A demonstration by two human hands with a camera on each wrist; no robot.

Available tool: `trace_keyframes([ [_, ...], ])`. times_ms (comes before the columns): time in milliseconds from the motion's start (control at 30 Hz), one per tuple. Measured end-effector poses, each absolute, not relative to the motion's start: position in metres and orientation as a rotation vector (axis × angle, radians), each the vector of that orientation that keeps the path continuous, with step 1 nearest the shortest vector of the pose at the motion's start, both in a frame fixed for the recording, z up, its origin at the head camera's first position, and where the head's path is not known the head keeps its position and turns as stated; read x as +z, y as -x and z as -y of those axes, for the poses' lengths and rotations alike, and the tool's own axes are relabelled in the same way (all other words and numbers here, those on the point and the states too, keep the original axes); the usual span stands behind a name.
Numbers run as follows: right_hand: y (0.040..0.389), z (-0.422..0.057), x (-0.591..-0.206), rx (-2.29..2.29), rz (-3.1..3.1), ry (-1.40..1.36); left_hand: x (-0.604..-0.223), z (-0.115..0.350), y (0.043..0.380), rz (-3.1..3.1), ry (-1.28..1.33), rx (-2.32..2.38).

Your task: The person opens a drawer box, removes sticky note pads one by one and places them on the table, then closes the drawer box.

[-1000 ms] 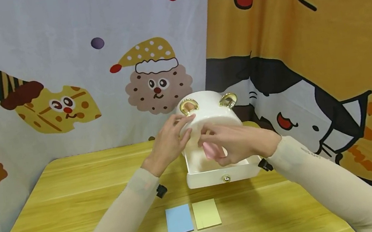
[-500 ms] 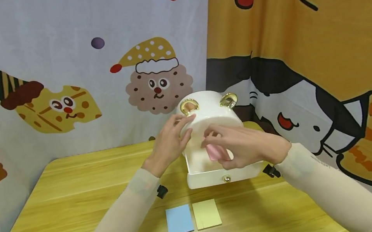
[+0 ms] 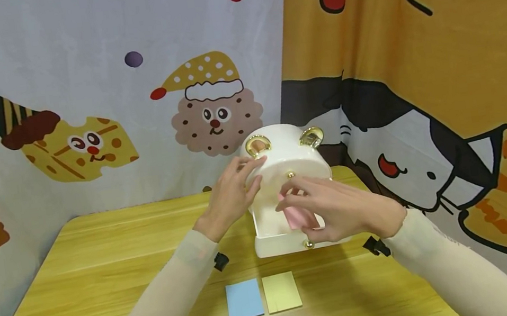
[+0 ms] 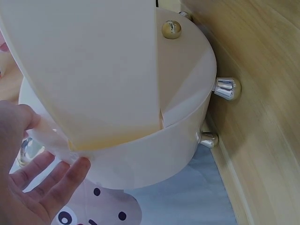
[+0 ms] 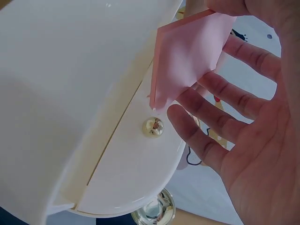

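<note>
A white rounded storage box (image 3: 280, 141) with gold ears stands on the table, its lower drawer (image 3: 279, 244) pulled out. My right hand (image 3: 342, 208) pinches a pink sticky note pad (image 5: 187, 61) between thumb and fingertips, above the drawer. In the right wrist view the pad is tilted, near the box's round front and its gold knob (image 5: 153, 127). At the box's upper left, my left hand (image 3: 227, 199) rests lightly against the body, thumb near the front edge and fingers fairly straight along the side wall (image 4: 140, 161).
A blue sticky note pad (image 3: 244, 300) and a yellow sticky note pad (image 3: 282, 292) lie side by side on the wooden table (image 3: 121, 282), in front of the drawer. Behind the table hangs a cartoon-printed curtain (image 3: 120, 26).
My right hand has moved down and slightly right with the pink pad, bringing the box's upper gold knob into view. The left hand, the box and the other pads stay put.
</note>
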State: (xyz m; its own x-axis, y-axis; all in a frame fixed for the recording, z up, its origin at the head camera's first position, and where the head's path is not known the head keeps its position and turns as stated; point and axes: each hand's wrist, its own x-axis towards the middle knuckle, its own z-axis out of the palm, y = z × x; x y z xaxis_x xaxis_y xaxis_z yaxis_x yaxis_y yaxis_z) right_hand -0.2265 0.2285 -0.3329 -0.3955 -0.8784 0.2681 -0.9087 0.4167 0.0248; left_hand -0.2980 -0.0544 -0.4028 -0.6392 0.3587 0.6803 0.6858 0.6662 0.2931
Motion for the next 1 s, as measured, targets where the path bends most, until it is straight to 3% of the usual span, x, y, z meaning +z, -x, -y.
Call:
trace_keyframes([
  [1000,0.194,-0.227,-0.361,0.194,2.408,-1.539,-0.404,0.055,0.300,2.285,0.803,-0.728],
])
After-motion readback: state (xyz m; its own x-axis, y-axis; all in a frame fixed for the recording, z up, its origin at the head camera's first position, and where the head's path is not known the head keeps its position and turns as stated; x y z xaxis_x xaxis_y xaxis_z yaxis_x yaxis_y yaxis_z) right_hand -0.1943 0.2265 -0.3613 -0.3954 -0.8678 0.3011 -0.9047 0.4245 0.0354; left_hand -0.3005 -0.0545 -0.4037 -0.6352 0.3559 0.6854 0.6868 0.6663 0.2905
